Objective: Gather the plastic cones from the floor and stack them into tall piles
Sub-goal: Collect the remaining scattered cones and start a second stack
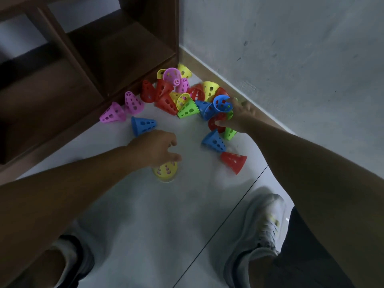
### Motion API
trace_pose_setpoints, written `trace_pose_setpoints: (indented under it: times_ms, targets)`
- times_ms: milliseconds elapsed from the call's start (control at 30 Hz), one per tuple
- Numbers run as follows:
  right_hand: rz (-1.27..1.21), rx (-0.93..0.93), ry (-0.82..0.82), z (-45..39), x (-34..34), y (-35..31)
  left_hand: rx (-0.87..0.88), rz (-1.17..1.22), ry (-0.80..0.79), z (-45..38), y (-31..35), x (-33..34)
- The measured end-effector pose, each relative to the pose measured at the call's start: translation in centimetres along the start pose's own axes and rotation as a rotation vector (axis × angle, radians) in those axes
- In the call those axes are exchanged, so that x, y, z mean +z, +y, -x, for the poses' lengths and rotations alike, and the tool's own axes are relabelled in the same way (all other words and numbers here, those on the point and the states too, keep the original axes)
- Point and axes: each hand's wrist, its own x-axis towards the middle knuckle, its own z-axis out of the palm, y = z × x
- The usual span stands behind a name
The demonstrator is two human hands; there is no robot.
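Steadying the yellow cone with our left hand, fingers curled over it, our right hand, fingers spread, risks scattering the far pile.

The left hand is covering the top of the yellow cone, so its grip is staying unclear. The right hand is smearing with motion blur, and its fingertips are disappearing behind a red cone and a green cone; whether they are pinching either is impossible to tell. The wooden shelf is running off the top and left edges. The white shoe is blurring.
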Motion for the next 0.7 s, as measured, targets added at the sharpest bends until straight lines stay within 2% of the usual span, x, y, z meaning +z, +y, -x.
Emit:
trace_pose_setpoints:
  times_ms: [267, 700]
  targets:
    - [-0.057, 0.04, -0.021, -3.2, 2.9, 1.5, -0.038, 0.073, -0.041, -1.6, -1.4, 1.8]
    - [0.053, 0.031, 0.149, -4.3, 4.1, 0.1, 0.016, 0.118, -0.016, -4.9, 0.5, 0.4]
